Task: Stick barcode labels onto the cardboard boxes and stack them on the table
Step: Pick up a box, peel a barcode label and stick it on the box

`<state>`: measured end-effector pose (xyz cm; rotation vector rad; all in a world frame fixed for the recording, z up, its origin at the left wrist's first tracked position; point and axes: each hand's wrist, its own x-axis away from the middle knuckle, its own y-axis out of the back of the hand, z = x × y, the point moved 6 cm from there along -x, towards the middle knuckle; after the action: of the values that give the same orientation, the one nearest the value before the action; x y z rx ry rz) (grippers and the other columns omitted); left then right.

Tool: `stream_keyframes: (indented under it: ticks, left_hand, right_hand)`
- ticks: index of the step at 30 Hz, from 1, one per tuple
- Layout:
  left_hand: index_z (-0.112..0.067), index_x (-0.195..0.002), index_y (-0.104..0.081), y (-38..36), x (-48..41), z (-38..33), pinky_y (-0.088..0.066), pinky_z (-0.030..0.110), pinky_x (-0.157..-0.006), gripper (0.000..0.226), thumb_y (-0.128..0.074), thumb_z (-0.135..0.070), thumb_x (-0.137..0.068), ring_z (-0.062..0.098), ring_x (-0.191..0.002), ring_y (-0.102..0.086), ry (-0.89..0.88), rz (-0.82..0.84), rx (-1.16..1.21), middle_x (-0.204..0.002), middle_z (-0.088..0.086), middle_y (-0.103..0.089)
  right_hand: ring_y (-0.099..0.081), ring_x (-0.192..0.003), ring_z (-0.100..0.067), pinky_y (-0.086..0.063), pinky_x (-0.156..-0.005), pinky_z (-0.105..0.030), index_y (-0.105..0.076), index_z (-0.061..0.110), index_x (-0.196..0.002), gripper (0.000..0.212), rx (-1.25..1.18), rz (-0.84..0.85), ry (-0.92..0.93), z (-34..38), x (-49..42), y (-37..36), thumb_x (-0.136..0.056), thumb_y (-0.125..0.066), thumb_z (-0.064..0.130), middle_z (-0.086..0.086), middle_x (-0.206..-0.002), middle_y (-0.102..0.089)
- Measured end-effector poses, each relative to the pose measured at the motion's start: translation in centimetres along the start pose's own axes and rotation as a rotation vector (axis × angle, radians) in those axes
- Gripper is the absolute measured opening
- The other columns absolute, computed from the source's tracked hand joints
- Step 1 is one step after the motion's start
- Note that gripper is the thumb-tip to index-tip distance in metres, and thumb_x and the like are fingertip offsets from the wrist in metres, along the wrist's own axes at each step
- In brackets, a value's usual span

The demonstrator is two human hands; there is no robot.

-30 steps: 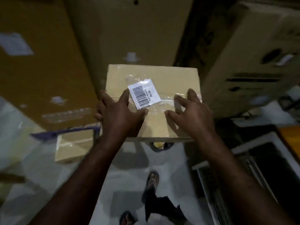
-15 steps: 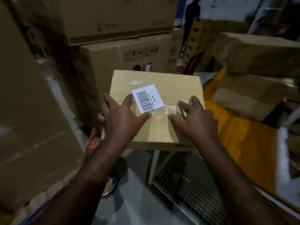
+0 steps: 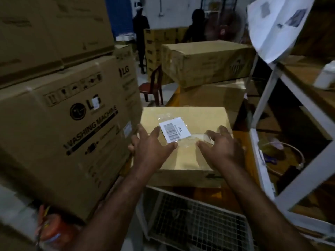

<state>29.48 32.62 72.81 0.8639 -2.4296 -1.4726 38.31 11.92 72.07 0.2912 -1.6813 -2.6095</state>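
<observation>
Both hands, left hand and right hand, lie spread, fingers wide, on the small tan cardboard box, flanking its white barcode label. It rests on the orange table's near end, right of a large brown washing-machine carton.

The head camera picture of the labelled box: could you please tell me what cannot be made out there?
- Barcode label: its small print is blurred.
- Cardboard box: the left hand and right hand cover its near top; whether it rests on the table is hidden.
- Each hand's grip: fingers spread on top, but the box's sides are hidden.
- White sheet, upper right: blurred print.
</observation>
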Motion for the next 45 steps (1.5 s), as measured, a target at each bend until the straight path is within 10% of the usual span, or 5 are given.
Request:
stream_keyframes:
  ticks: [15,25,29,38,45]
  left_hand:
    - [-0.037,-0.149,-0.03,-7.7,-13.9,-3.6,0.006,0.06,-0.116,0.083,-0.052,-0.076,-0.079,0.04,-0.15,0.005,-0.289,0.334,-0.033,-0.164,0.005,-0.014]
    - [-0.023,-0.144,-0.042,-10.2,-17.2,-6.7,-0.021,0.048,-0.119,0.064,-0.048,-0.058,-0.091,0.029,-0.141,-0.033,-0.513,0.201,-0.079,-0.151,0.005,-0.042]
    - [-0.022,-0.139,-0.049,-9.8,-17.4,-6.7,-0.035,0.043,-0.111,0.063,-0.051,-0.06,-0.089,0.021,-0.129,-0.045,-0.513,0.118,-0.028,-0.141,-0.001,-0.054]
    - [-0.037,-0.114,-0.062,-9.0,-19.9,-7.6,-0.055,0.05,-0.086,0.035,-0.063,-0.044,-0.08,0.02,-0.099,-0.065,-0.217,0.336,0.326,-0.108,-0.004,-0.067]
    - [-0.022,-0.139,-0.051,-8.4,-21.4,-8.0,-0.051,0.022,-0.057,0.052,-0.068,-0.027,-0.091,0.012,-0.081,-0.062,-0.207,0.43,0.207,-0.127,0.006,-0.064]
  right_hand:
    - [-0.041,-0.132,-0.035,-0.029,-0.105,-0.053,-0.055,0.035,-0.133,0.055,0.139,-0.045,-0.202,-1.0,-8.9,-4.1,-0.088,-0.041,0.063,0.002,-0.149,-0.044]
    - [-0.055,-0.117,-0.018,-0.041,-0.101,-0.043,-0.068,0.028,-0.117,0.041,0.129,-0.159,-0.061,0.4,-9.6,-3.2,-0.089,-0.05,0.052,0.006,-0.122,-0.067]
    - [-0.066,-0.099,-0.006,-0.05,-0.082,-0.023,-0.067,0.026,-0.123,0.041,-0.119,-0.108,0.064,2.6,-12.9,-3.1,-0.09,-0.057,0.047,0.007,-0.119,-0.071]
    - [-0.053,-0.113,-0.015,-0.044,-0.094,-0.038,-0.067,0.032,-0.117,0.048,-0.139,-0.066,0.203,3.8,-18.1,-6.7,-0.088,-0.039,0.058,0.013,-0.118,-0.066]
    - [-0.057,-0.112,-0.014,-0.047,-0.099,-0.039,-0.069,0.029,-0.12,0.034,-0.326,-0.063,0.169,3.0,-18.1,-6.3,-0.087,-0.061,0.033,0.009,-0.114,-0.07]
